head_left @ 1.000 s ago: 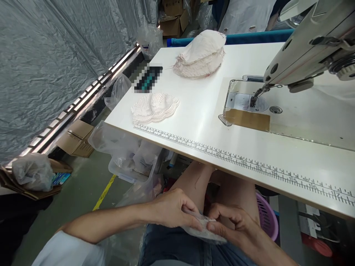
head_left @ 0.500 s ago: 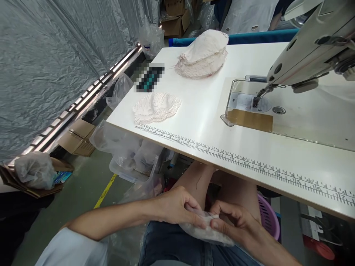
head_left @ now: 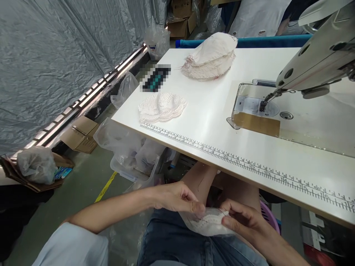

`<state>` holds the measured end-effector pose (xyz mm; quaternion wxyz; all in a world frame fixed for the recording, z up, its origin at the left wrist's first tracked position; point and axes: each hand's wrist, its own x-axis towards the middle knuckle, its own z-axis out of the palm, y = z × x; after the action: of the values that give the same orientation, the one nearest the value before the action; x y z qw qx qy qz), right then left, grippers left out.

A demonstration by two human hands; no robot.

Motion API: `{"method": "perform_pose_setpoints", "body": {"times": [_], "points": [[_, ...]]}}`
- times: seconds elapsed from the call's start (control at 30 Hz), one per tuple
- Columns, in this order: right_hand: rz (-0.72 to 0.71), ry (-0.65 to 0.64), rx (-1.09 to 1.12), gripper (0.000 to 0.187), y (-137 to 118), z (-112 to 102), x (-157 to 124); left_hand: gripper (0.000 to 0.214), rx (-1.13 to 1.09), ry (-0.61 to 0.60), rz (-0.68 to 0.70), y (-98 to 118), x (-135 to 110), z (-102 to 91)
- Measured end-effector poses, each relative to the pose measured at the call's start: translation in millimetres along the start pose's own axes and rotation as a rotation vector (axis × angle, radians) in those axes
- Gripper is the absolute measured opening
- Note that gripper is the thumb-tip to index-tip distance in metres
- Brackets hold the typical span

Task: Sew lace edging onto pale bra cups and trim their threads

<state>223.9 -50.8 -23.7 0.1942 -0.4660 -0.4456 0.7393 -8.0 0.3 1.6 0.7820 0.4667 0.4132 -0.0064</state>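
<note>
Over my lap lies a clear plastic bag (head_left: 191,220) with a white lacy fabric piece (head_left: 213,222) inside or under it; which one I cannot tell. My left hand (head_left: 177,197) pinches the bag's left upper edge between thumb and fingers. On the other side my right hand (head_left: 244,218) is closed on the right end of the white fabric, thumb on top. A white crocheted lace piece (head_left: 162,108) rests on the table by the ruler marks. Farther back sits a stack of cream fabric pieces (head_left: 212,57) with frayed edges.
A sewing machine (head_left: 313,55) stands on the right of the white table (head_left: 205,118), its needle over the metal plate. Plastic bags and tubs (head_left: 130,155) are below the left edge. A purple basket (head_left: 269,216) is beside my right leg.
My left hand has shifted slightly up, and more of the white lace shows between my hands. The view has turned a little left, so the table appears farther right.
</note>
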Motion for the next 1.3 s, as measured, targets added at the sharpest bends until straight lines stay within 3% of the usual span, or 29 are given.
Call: {"method": "perform_pose_setpoints", "body": {"times": [0.17, 0.5, 0.63, 0.93, 1.1, 1.2, 1.3], "points": [[0.010, -0.012, -0.017, 0.034, 1, 1, 2, 0.050, -0.134, -0.072, -0.070, -3, 4, 0.9], [0.002, -0.056, 0.056, 0.029, 5, 1, 7, 0.051, -0.156, -0.036, -0.087, -9, 8, 3.7], [-0.019, -0.091, 0.088, 0.023, 5, 4, 5, 0.048, -0.134, 0.035, -0.039, -11, 12, 9.0], [-0.209, 0.099, -0.197, 0.018, 15, 6, 3, 0.043, -0.070, 0.186, 0.025, -2, 9, 14.8], [-0.313, 0.188, -0.217, 0.016, 11, 3, -3, 0.044, -0.026, 0.270, 0.092, 1, 10, 17.4], [-0.334, 0.274, -0.154, 0.016, -2, -3, -18, 0.046, -0.005, 0.279, 0.154, 16, 5, 18.1], [-0.345, 0.322, 0.019, 0.018, -18, -9, -34, 0.048, 0.109, 0.335, 0.239, 49, -4, 3.7]]}}
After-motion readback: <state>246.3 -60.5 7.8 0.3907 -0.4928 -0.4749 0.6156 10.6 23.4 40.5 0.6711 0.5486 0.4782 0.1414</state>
